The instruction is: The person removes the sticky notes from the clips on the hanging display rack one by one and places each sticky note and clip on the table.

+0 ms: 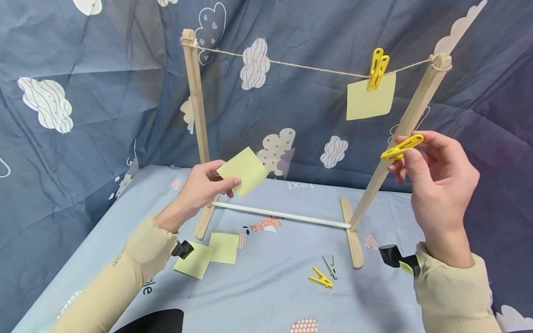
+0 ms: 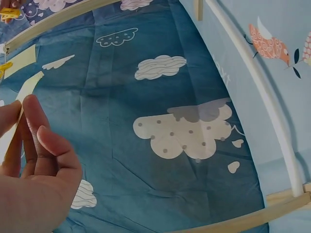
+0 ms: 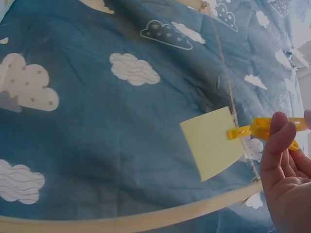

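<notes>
My left hand [image 1: 210,182] pinches a yellow sticky note [image 1: 246,170] between thumb and fingers, in front of the left wooden post. In the left wrist view the same note [image 2: 30,86] shows nearly edge-on. A yellow clothespin [image 1: 402,147] is held between the thumb and fingers of my right hand [image 1: 445,180], close to the right post. Above it a second sticky note [image 1: 370,99] hangs from a twine line [image 1: 308,67], fastened by another yellow clothespin [image 1: 378,69]. The right wrist view shows this hanging note [image 3: 213,143] just beyond my right hand [image 3: 291,179].
The line runs between a left wooden post [image 1: 196,97] and a right wooden post [image 1: 420,99], joined low down by a white rod [image 1: 279,213]. Two sticky notes [image 1: 223,248] lie overlapping on the light blue cloth. A yellow clothespin [image 1: 321,278] and a grey clothespin [image 1: 330,267] lie near the right foot.
</notes>
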`<action>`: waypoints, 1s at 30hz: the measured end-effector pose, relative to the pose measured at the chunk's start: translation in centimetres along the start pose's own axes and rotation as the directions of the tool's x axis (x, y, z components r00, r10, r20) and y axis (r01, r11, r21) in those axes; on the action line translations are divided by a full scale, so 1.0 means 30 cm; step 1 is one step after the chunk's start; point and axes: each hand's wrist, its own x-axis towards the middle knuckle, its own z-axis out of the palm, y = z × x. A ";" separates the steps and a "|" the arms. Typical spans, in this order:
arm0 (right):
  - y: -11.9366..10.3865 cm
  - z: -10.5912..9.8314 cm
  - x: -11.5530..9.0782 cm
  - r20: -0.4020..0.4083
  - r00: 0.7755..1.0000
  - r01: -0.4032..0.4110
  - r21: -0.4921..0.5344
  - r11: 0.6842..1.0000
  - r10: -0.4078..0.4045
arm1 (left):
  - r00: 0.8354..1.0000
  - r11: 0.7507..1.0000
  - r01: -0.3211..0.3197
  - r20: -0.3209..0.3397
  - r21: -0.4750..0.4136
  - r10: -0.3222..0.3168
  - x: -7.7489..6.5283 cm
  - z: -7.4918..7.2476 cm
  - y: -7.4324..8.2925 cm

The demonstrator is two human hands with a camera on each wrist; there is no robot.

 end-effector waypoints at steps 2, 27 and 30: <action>0.008 -0.011 -0.014 0.000 1.000 -0.012 -0.007 1.000 0.012 | 1.000 1.000 0.006 -0.002 0.013 -0.006 -0.003 -0.003 -0.006; 0.097 -0.139 -0.196 0.203 0.924 -0.179 -0.521 0.834 0.325 | 0.992 0.990 0.078 0.093 0.121 -0.089 -0.058 -0.043 -0.097; 0.105 -0.152 -0.217 0.247 0.893 -0.167 -0.595 0.786 0.377 | 0.984 0.988 0.077 0.148 0.137 -0.097 -0.065 -0.043 -0.110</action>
